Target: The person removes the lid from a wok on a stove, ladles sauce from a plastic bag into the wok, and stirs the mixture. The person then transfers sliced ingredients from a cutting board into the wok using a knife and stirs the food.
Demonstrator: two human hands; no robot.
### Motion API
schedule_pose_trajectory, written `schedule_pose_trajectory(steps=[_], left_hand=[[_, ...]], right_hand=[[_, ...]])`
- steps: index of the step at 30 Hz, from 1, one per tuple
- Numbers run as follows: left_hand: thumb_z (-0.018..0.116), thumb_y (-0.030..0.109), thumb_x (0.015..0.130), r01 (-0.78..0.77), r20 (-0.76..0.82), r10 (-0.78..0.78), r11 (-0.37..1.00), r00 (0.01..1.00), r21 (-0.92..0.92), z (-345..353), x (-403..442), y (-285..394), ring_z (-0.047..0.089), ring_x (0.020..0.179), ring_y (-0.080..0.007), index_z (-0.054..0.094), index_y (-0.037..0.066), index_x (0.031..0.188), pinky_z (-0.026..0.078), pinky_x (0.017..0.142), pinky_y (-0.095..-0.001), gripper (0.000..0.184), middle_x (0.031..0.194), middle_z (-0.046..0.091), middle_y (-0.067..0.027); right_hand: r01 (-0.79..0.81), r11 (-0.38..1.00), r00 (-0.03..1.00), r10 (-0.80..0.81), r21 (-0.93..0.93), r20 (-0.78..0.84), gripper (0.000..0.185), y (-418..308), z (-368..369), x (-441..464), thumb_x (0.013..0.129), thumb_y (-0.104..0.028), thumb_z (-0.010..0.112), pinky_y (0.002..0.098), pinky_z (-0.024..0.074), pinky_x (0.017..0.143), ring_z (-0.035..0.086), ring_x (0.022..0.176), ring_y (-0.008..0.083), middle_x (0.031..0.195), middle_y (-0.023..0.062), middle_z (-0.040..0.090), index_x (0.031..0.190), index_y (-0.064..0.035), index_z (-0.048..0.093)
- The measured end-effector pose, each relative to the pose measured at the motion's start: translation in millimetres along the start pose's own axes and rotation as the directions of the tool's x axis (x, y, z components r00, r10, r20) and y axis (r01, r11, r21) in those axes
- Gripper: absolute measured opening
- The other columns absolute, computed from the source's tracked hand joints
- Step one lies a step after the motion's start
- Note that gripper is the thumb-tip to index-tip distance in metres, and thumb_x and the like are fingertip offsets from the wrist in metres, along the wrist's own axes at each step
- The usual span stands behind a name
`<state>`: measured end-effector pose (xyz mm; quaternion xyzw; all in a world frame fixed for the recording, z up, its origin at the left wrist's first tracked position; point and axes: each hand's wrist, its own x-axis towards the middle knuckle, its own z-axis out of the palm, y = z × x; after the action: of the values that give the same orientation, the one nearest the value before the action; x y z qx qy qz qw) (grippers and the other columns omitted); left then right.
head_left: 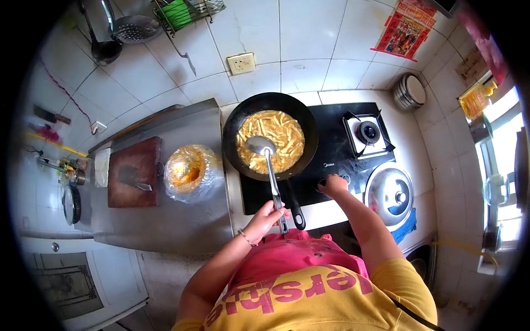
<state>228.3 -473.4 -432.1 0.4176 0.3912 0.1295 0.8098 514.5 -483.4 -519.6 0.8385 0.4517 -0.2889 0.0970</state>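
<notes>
My left hand (266,220) is wrapped round the handle of a metal ladle (270,171). The ladle's bowl rests over the food (284,135), pale strips in brownish liquid, inside a black wok (232,118). The wok sits on the left side of a black gas stove (331,121), its handle (297,212) pointing toward my body. On the front of the stove, my right hand (333,186) has its fingers closed at a control knob, which they partly hide. To the right of that hand lies a shiny domed lid (386,193).
Left of the stove, a plastic-lined bowl (190,171) with orange residue stands on the metal counter (165,231). Beyond it a cleaver (135,179) lies on a brown cutting board (118,196). A bare burner (368,132) is at the stove's right. A blue cloth (406,226) sits beside the lid.
</notes>
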Motion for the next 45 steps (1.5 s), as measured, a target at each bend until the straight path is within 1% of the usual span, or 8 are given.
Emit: schedule_pose_trajectory(steps=[7,12,22,27,30,39,40,45], left_hand=[[0.051,0.018,0.092,-0.077,-0.074,0.077,0.997,0.994,0.006,3,9,-1,0.057,0.085,-0.0112,0.045,0.007,0.108,0.047,0.073,-0.0255,0.021,0.091,0.056,-0.0037],[0.062,0.018,0.083,-0.214,-0.221,0.357,0.847,0.907,0.487,15,32,-9,0.055,0.074,-0.0145,0.048,0.004,0.095,0.045,0.062,-0.0293,0.023,0.082,0.053,-0.006],[0.064,0.005,0.073,-0.416,0.084,0.763,0.253,0.64,0.873,45,24,31,0.054,0.09,-0.0314,0.042,0.003,0.125,0.046,0.078,-0.0372,0.056,0.101,0.049,-0.016],[0.059,0.009,0.083,-0.502,0.033,0.663,0.532,0.748,0.682,25,5,3,0.058,0.083,-0.0215,0.045,0.001,0.119,0.049,0.075,-0.0313,0.039,0.105,0.051,-0.0138],[0.057,0.012,0.086,-0.321,-0.161,0.521,0.71,0.838,0.626,-28,5,-60,0.06,0.085,-0.0193,0.048,0.001,0.114,0.049,0.076,-0.0303,0.032,0.098,0.056,-0.0127],[0.067,0.029,0.081,0.071,0.048,-0.052,0.79,0.997,-0.609,24,62,-39,0.058,0.078,-0.0165,0.053,0.008,0.095,0.048,0.07,-0.0328,0.029,0.085,0.058,-0.0055],[0.067,0.029,0.081,0.068,0.054,-0.044,0.788,0.998,-0.612,25,63,-38,0.058,0.078,-0.0165,0.053,0.008,0.095,0.048,0.07,-0.0328,0.029,0.085,0.058,-0.0055],[0.067,0.018,0.079,0.09,-0.055,-0.154,0.795,0.987,-0.6,17,73,-50,0.054,0.053,-0.016,0.056,0.008,0.078,0.047,0.05,-0.0305,0.015,0.063,0.055,-0.0021]], right_hand=[[0.051,0.982,0.975,-0.01,0.18,-0.223,0.055,2,1,-12,0.079,-0.054,0.055,0.042,0.049,0.072,0.063,0.081,0.0334,0.082,0.019,0.065,0.085,0.0007,0.063],[0.064,0.308,0.894,-0.44,0.949,0.082,0.04,-61,-38,-118,0.089,-0.042,0.052,0.0292,0.0496,0.063,0.058,0.075,0.0141,0.089,0.0067,0.059,0.104,-0.0046,0.052],[-0.044,-0.104,0.944,-0.329,0.994,0.008,0.02,-97,-51,-125,0.088,-0.014,0.048,0.0258,0.0457,0.054,0.052,0.062,0.013,0.078,0.0047,0.053,0.106,-0.0058,0.046],[0.153,0.465,0.975,-0.215,0.872,-0.056,0.025,-53,-88,-95,0.083,-0.008,0.046,0.0259,0.0429,0.058,0.051,0.064,0.0139,0.072,0.0059,0.053,0.107,-0.0037,0.049],[0.534,0.738,0.809,-0.304,0.412,-0.503,0.034,-27,-84,-69,0.081,-0.009,0.049,0.0438,0.0441,0.079,0.056,0.087,0.0422,0.089,0.0276,0.057,0.112,0.002,0.046],[0.463,0.702,0.87,-0.243,0.54,-0.429,0.031,-44,-83,-51,0.077,-0.009,0.053,0.0374,0.0474,0.073,0.062,0.081,0.0352,0.086,0.0242,0.061,0.105,0.0051,0.054],[0.442,0.719,0.884,-0.248,0.536,-0.397,0.032,-46,-82,-51,0.079,-0.006,0.055,0.0245,0.0419,0.054,0.054,0.064,0.012,0.081,0.0058,0.058,0.11,0.002,0.053],[0.414,0.661,0.905,-0.224,0.625,-0.363,0.031,-38,-71,-58,0.079,-0.007,0.053,0.0314,0.0455,0.062,0.056,0.072,0.0238,0.084,0.0143,0.059,0.108,0.0018,0.053]])
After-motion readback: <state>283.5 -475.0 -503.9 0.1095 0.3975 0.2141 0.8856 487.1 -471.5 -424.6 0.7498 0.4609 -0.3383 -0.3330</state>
